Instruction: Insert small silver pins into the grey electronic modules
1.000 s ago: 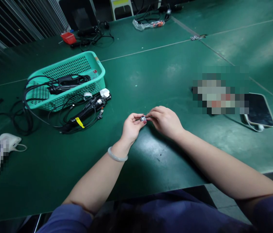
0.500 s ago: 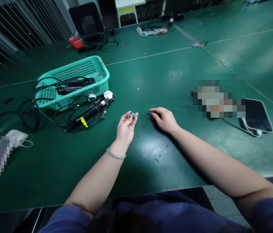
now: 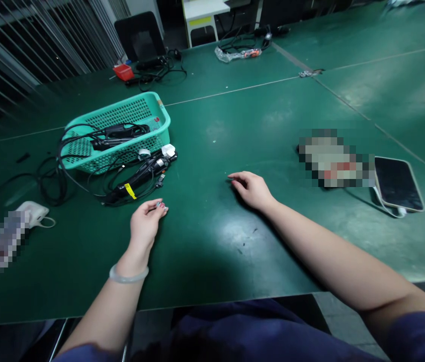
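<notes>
My left hand (image 3: 145, 223), with a pale bangle (image 3: 128, 275) at the wrist, is closed in a pinch around a small silvery piece (image 3: 162, 205). Fingers cover most of that piece, so its kind cannot be made out. It is just in front of a black corded device (image 3: 139, 176) with a yellow tag. On the green tabletop (image 3: 197, 241) rests my right hand (image 3: 253, 190), fingers loosely curved and thumb apart, with nothing visible in it.
A turquoise basket (image 3: 121, 108) holding black corded devices stands at left, cables spilling over its side. A white object with a loop (image 3: 35, 213) lies at far left. To the right is a phone (image 3: 399, 183) on a cable, beside a blurred-out item. A red box (image 3: 123, 72) sits farther back.
My left hand has moved left and a little toward me, still pinching the small silvery piece. My right hand has stayed nearly in place on the table.
</notes>
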### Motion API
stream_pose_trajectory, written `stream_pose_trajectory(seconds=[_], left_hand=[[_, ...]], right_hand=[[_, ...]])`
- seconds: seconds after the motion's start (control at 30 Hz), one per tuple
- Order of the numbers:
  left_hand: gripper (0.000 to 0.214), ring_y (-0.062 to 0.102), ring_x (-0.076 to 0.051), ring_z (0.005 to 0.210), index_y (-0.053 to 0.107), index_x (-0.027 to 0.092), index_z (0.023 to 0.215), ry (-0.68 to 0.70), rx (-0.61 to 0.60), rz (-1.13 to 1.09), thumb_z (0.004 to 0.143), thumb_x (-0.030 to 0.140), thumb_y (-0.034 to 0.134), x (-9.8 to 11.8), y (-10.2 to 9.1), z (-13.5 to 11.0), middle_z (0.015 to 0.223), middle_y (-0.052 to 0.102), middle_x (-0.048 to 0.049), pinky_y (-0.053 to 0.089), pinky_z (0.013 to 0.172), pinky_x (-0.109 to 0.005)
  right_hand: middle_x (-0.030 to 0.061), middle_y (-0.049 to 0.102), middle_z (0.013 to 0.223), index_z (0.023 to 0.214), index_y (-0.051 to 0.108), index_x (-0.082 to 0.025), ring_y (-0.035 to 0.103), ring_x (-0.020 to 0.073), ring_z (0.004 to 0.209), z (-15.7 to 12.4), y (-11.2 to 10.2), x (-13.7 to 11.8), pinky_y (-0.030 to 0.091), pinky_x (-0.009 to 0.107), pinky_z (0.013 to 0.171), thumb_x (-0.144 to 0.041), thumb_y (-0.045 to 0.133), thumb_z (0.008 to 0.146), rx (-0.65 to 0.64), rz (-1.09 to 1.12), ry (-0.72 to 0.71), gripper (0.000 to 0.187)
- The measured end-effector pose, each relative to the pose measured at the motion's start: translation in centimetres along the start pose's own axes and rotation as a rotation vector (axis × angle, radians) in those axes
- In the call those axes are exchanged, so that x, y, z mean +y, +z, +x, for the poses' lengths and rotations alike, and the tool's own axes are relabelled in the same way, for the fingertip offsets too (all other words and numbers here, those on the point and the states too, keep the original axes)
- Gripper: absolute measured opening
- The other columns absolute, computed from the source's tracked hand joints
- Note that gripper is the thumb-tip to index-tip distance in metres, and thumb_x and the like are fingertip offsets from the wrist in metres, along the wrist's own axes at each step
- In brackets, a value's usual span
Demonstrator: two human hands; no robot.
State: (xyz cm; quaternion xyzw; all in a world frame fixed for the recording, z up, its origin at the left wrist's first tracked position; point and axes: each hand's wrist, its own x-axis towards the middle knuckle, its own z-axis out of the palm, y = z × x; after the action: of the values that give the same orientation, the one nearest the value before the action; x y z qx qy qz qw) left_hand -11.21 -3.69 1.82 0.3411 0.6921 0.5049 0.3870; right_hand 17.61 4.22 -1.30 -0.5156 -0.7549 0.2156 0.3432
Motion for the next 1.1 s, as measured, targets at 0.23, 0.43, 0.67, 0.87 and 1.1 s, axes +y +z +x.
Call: stream_pose_trajectory(seconds=[0.23, 0.43, 0.67, 0.87, 1.1], left_hand=[[0.020, 0.061, -0.019, 0.068, 0.071, 0.024, 0.088, 0.407, -0.051, 0.658, 0.071, 0.034, 0.066, 0.5, -0.9, -0.9, 0.076, 0.069, -0.0042, 0.046, 0.075, -0.033], [0.024, 0.060, -0.025, 0.091, 0.070, 0.027, 0.097, 0.576, -0.081, 0.720, 0.081, 0.032, 0.053, 0.6, -0.2, -0.3, 0.097, 0.069, -0.0064, 0.041, 0.089, -0.037], [0.025, 0.055, -0.025, 0.092, 0.064, 0.023, 0.091, 0.505, -0.081, 0.667, 0.086, 0.026, 0.040, -0.2, 0.9, 0.3, 0.091, 0.063, -0.0072, 0.038, 0.088, -0.039], [0.020, 0.054, -0.026, 0.093, 0.064, 0.025, 0.087, 0.494, -0.194, 0.482, 0.085, 0.023, 0.044, -0.3, 4.8, -0.4, 0.093, 0.063, -0.0068, 0.036, 0.089, -0.041], [0.021, 0.056, -0.016, 0.086, 0.061, 0.020, 0.087, 0.388, -0.339, 0.170, 0.088, 0.019, 0.040, 0.8, 13.9, -1.1, 0.089, 0.064, -0.0044, 0.042, 0.084, -0.031]], right_hand=[[0.0077, 0.071, 0.095, 0.103, 0.067, -0.017, 0.064, 0.0192, 0.089, -0.1, -0.1, -0.1, 0.051, 0.036, 0.082, -0.022, 0.052, 0.085, -0.025, 0.007, -0.001, 0.024], [0.0062, 0.071, 0.093, 0.102, 0.068, -0.019, 0.065, 0.0189, 0.088, -0.1, -0.1, -0.2, 0.051, 0.035, 0.081, -0.022, 0.052, 0.085, -0.033, 0.005, -0.010, 0.023], [0.0058, 0.071, 0.092, 0.101, 0.068, -0.019, 0.065, 0.0190, 0.088, 0.0, -0.1, -0.2, 0.052, 0.034, 0.080, -0.022, 0.053, 0.085, -0.053, -0.011, -0.011, 0.023], [0.0072, 0.071, 0.095, 0.102, 0.068, -0.018, 0.065, 0.0202, 0.089, 0.0, 0.0, -0.3, 0.051, 0.036, 0.081, -0.023, 0.051, 0.086, -0.088, -0.009, -0.009, 0.024], [0.0081, 0.068, 0.102, 0.106, 0.066, -0.018, 0.062, 0.0213, 0.094, -0.3, -0.3, -0.5, 0.050, 0.038, 0.086, -0.029, 0.059, 0.083, -0.193, 0.010, -0.144, 0.026]])
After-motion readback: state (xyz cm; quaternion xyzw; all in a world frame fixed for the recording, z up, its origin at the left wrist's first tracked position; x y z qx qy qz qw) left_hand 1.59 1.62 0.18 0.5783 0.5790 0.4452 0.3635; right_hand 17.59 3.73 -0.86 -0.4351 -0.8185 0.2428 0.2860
